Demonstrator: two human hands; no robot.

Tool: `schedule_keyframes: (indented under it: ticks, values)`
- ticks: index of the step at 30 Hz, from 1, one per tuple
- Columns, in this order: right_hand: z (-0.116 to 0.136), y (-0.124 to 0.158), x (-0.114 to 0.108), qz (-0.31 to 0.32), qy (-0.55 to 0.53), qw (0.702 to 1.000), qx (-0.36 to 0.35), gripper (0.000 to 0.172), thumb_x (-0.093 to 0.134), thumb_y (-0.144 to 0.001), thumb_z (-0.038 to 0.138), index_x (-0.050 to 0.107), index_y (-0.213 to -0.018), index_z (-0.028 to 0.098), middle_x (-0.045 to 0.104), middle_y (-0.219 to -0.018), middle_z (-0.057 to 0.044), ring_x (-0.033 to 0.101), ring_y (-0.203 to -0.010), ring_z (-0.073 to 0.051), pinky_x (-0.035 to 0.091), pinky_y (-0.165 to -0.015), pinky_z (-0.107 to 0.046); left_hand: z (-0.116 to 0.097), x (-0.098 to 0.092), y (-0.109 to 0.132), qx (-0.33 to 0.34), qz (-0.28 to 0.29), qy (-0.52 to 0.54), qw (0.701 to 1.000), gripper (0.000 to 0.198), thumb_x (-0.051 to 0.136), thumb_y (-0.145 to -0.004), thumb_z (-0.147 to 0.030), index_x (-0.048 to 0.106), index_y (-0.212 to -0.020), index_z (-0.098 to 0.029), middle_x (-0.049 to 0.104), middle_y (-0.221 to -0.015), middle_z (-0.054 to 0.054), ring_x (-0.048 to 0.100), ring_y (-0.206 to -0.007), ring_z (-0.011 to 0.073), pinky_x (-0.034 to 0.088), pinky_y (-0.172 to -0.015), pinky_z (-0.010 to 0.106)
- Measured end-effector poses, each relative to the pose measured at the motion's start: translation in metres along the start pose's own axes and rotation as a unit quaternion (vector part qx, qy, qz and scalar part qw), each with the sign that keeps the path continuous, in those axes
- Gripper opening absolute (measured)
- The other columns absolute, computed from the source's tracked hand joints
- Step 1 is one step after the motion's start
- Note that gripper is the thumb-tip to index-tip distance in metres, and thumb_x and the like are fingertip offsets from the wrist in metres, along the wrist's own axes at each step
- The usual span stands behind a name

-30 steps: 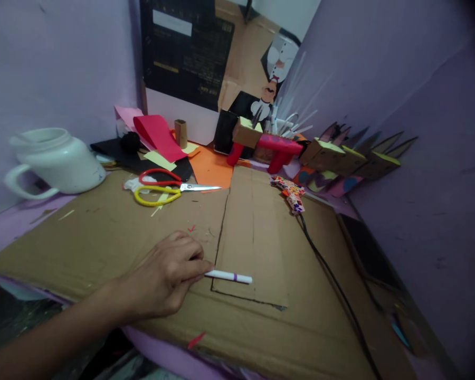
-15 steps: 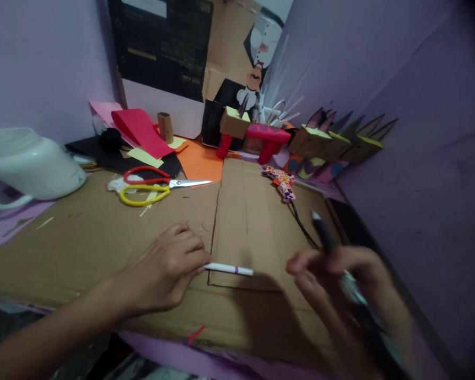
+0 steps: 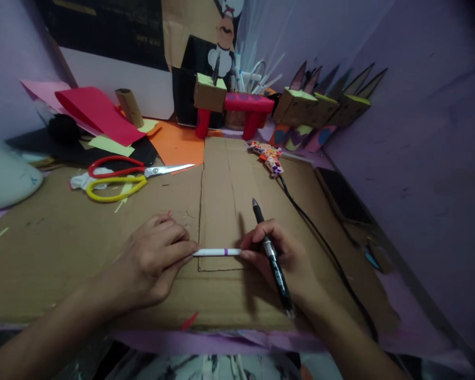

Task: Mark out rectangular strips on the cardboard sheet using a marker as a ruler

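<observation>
A thin white stick with a purple band (image 3: 217,252) lies crosswise over the lower end of a rectangle drawn on the cardboard (image 3: 216,211). My left hand (image 3: 158,261) pinches its left end with closed fingers, resting on the cardboard. At the right end, my right hand (image 3: 285,253) pinches the stick between thumb and finger. That same hand keeps a black pen (image 3: 276,266) tucked between its fingers, tip pointing up and away from the cardboard. Scissors with one red and one yellow handle (image 3: 119,178) lie partly open beyond my left hand.
A flower-patterned glue gun (image 3: 269,158) trails a black cord (image 3: 320,232) past my right arm. Coloured paper (image 3: 98,116) and a white jug (image 3: 8,177) are at the left. Cardboard animal figures (image 3: 296,104) line the back. A dark phone-like slab (image 3: 343,192) lies right.
My right hand, with the pen in it, has come down and left and taken hold of the stick's right end. My left hand still holds the other end. The view has shifted.
</observation>
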State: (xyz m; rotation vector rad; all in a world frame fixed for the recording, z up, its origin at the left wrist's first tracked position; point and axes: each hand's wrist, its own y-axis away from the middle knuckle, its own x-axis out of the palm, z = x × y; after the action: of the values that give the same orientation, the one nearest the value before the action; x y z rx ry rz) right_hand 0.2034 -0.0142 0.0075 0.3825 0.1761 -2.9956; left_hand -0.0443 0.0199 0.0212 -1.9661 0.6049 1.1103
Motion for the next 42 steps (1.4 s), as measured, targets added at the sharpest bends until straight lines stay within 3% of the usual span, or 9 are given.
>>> schedule_keyframes:
  ticks: [11, 18, 26, 33, 37, 42]
  values:
    - [-0.002, -0.001, 0.000, 0.015, 0.046, 0.998, -0.034, 0.013, 0.065, -0.082, 0.018, 0.054, -0.080, 0.023, 0.063, -0.074, 0.003, 0.056, -0.063, -0.011, 0.040, -0.056, -0.024, -0.006, 0.005, -0.004, -0.014, -0.038, 0.026, 0.999, 0.010, 0.055, -0.083, -0.012, 0.064, -0.080, -0.016, 0.060, -0.077, 0.005, 0.054, -0.074, 0.0171, 0.040, -0.071, 0.036]
    - [0.000, -0.003, -0.002, 0.009, -0.009, 1.000, -0.003, 0.015, 0.067, -0.078, 0.018, 0.053, -0.079, 0.022, 0.065, -0.072, 0.002, 0.055, -0.060, -0.011, 0.042, -0.055, -0.024, -0.005, 0.011, -0.006, -0.018, -0.023, 0.036, 0.999, 0.016, 0.050, -0.085, -0.010, 0.063, -0.090, -0.017, 0.061, -0.078, 0.004, 0.055, -0.074, 0.0171, 0.040, -0.068, 0.034]
    - [0.006, -0.011, -0.004, -0.120, -0.079, 0.990, 0.001, 0.021, 0.068, -0.070, 0.020, 0.048, -0.077, 0.023, 0.066, -0.073, 0.000, 0.061, -0.065, -0.013, 0.048, -0.059, -0.025, -0.002, 0.011, -0.006, 0.009, -0.018, 0.022, 1.000, 0.019, 0.049, -0.084, -0.007, 0.064, -0.087, -0.019, 0.061, -0.079, 0.004, 0.056, -0.074, 0.0168, 0.039, -0.066, 0.032]
    - [-0.002, -0.004, -0.003, -0.003, -0.019, 1.000, -0.003, 0.017, 0.070, -0.074, 0.020, 0.054, -0.080, 0.022, 0.065, -0.074, 0.001, 0.058, -0.063, -0.012, 0.044, -0.056, -0.024, -0.003, 0.010, -0.006, 0.011, -0.006, 0.009, 1.000, 0.020, 0.049, -0.085, -0.006, 0.064, -0.090, -0.019, 0.061, -0.081, 0.004, 0.054, -0.075, 0.0163, 0.039, -0.067, 0.033]
    - [-0.004, -0.003, -0.004, 0.015, 0.039, 0.999, -0.017, 0.014, 0.069, -0.077, 0.022, 0.055, -0.078, 0.021, 0.064, -0.073, 0.001, 0.056, -0.060, -0.011, 0.042, -0.055, -0.023, -0.003, 0.009, -0.006, 0.009, -0.014, 0.017, 1.000, 0.019, 0.050, -0.085, -0.008, 0.064, -0.091, -0.019, 0.061, -0.079, 0.004, 0.054, -0.074, 0.0164, 0.039, -0.066, 0.033]
    - [-0.005, -0.003, -0.002, 0.025, 0.037, 0.999, -0.013, 0.015, 0.069, -0.078, 0.023, 0.054, -0.079, 0.022, 0.065, -0.073, 0.002, 0.057, -0.061, -0.012, 0.042, -0.055, -0.024, -0.004, 0.008, -0.007, -0.008, -0.009, 0.055, 0.998, 0.017, 0.050, -0.086, -0.010, 0.065, -0.089, -0.018, 0.061, -0.080, 0.004, 0.054, -0.075, 0.0162, 0.039, -0.068, 0.033]
